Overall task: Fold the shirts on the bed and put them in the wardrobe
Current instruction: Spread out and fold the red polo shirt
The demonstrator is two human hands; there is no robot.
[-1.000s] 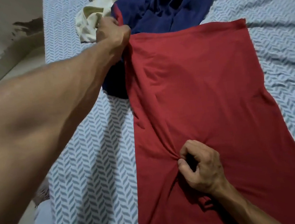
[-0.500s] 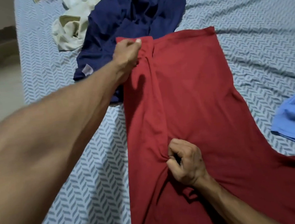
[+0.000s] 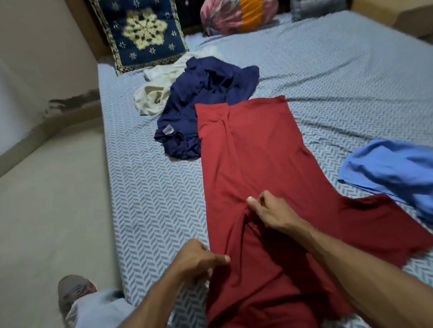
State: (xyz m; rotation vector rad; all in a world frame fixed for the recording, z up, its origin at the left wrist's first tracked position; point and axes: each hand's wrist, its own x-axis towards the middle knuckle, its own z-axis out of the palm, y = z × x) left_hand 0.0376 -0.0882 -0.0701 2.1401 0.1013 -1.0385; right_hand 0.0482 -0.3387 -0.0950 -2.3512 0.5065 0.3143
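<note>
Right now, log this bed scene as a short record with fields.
surface: bed with patterned sheet
being folded: red shirt, left side folded over
left hand: pinches the red shirt's left edge
right hand: pinches the fold mid-shirt
unfolded: navy shirt, cream shirt, light blue shirt
wardrobe: not visible

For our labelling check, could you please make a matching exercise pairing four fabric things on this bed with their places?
Things:
1. red shirt
2. navy shirt
3. light blue shirt
4. patterned cushion

Places:
A. crumpled at the right edge of the bed
B. propped at the head of the bed
C. spread flat, held by both hands
D. heaped beside a cream garment

Pairs: 1-C, 2-D, 3-A, 4-B
</note>
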